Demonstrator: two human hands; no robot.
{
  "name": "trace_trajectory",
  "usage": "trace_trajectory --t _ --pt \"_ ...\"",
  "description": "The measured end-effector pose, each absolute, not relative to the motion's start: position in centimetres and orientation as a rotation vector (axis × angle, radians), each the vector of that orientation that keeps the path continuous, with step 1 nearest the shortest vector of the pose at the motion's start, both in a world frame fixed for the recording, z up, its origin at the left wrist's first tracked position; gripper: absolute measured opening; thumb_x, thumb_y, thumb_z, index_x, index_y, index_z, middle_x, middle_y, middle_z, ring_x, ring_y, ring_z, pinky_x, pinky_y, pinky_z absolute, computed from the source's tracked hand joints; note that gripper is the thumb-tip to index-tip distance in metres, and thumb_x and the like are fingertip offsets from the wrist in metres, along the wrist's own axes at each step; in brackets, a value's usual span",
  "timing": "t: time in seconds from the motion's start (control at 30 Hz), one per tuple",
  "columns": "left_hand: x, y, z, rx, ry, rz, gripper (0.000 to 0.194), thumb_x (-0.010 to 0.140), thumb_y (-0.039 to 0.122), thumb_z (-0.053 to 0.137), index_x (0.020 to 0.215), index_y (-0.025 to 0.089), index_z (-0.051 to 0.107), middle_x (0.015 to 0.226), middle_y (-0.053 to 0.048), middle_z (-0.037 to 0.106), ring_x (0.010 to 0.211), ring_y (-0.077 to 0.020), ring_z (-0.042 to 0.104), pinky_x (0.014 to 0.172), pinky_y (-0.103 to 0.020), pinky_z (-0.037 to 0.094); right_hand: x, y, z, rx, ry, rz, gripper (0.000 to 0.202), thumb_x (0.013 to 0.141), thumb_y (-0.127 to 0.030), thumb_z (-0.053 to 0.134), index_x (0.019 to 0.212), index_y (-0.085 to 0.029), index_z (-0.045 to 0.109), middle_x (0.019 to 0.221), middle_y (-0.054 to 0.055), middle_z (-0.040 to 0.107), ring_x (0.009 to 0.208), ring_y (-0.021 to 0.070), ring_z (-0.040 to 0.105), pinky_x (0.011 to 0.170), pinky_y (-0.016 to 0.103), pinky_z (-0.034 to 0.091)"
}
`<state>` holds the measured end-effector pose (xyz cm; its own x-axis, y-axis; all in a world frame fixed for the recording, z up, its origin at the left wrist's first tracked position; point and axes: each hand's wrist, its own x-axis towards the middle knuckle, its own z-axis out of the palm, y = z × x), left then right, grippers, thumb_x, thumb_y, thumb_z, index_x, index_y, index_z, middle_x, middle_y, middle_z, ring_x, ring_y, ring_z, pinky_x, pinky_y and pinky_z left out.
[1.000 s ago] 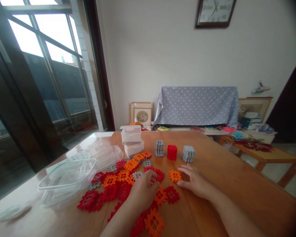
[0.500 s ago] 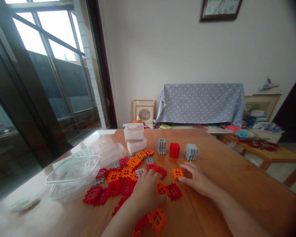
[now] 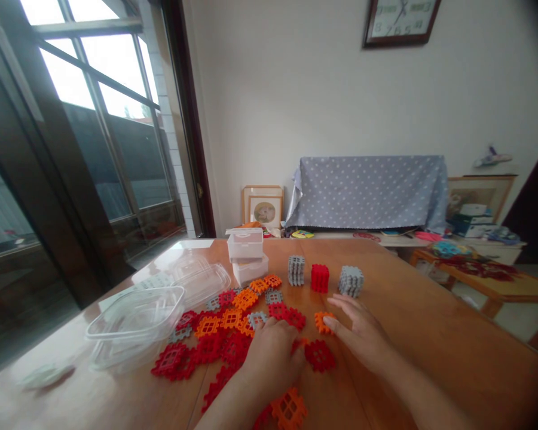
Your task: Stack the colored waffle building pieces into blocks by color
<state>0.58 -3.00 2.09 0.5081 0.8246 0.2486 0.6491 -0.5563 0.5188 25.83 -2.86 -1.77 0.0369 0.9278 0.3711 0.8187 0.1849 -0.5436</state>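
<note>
Over the spread of tiles, my left hand (image 3: 273, 353) has its fingers curled down and its thumb drawn in on an orange notched plastic tile (image 3: 303, 341), mostly hidden beneath the hand. My right hand (image 3: 358, 327) has thumb and fingers apart, the thumb at the near right edge of another orange tile (image 3: 321, 322) and partly covering it. A red tile (image 3: 320, 356) lies between the hands, toward me. Another orange tile (image 3: 289, 408) rests below my left wrist. Red tiles (image 3: 210, 347), orange and grey ones lie overlapping left of my left hand.
Beyond my hands stand a grey tile stack (image 3: 296, 270), a red stack (image 3: 320, 278) and a second grey stack (image 3: 351, 281). Two small lidded boxes (image 3: 245, 246) are piled behind the tiles. Clear plastic containers (image 3: 134, 313) occupy the table's left side, near a pale flat item (image 3: 47, 376).
My left thumb has closed in over the orange tile, which is now almost covered. My right thumb overlaps its orange tile more. The view has tilted slightly up.
</note>
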Motion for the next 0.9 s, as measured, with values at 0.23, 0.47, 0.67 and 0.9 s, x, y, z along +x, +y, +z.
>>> trace_trajectory --t 0.23,0.47,0.67,0.9 --pt "1.1 -1.7 2.1 1.597 1.097 0.991 0.031 0.092 0.045 0.051 0.078 0.019 0.060 0.069 0.000 0.056 0.064 -0.0143 0.048 0.061 -0.027 0.031 23.4 -4.9 0.1 -1.519 -1.788 0.294 0.049 0.091 -0.044 0.056 0.137 -0.028 0.059 0.146 0.008 0.057 0.138 0.0282 0.048 0.119 0.048 0.036" --pt "1.3 -1.7 2.2 1.154 0.861 0.940 0.042 0.080 0.055 0.068 0.089 0.014 0.063 0.072 -0.001 0.062 0.060 -0.0101 0.049 0.061 -0.024 0.032 21.7 -6.2 0.9 -1.399 -1.791 0.598 0.048 0.091 -0.039 0.061 0.138 -0.031 0.058 0.144 0.006 0.060 0.132 0.0274 0.055 0.114 0.047 0.042" --pt "1.5 -1.8 2.2 1.083 0.847 0.916 0.040 0.076 0.050 0.073 0.093 0.016 0.060 0.075 -0.001 0.065 0.060 -0.0101 0.054 0.059 -0.023 0.033 21.5 -6.2 0.8 -1.370 -1.759 0.571 0.051 0.088 -0.037 0.065 0.139 -0.031 0.056 0.135 0.008 0.064 0.120 0.0270 0.061 0.104 0.044 0.048" --pt "2.0 -2.4 2.1 1.002 0.783 1.031 0.042 0.072 0.046 0.079 0.092 0.018 0.054 0.076 0.001 0.062 0.063 -0.0110 0.056 0.063 -0.024 0.041 20.4 -6.4 0.5 -1.335 -1.760 0.798 0.013 0.092 -0.036 0.061 0.093 -0.024 0.064 0.079 0.000 0.069 0.072 0.0183 0.063 0.067 0.029 0.049"
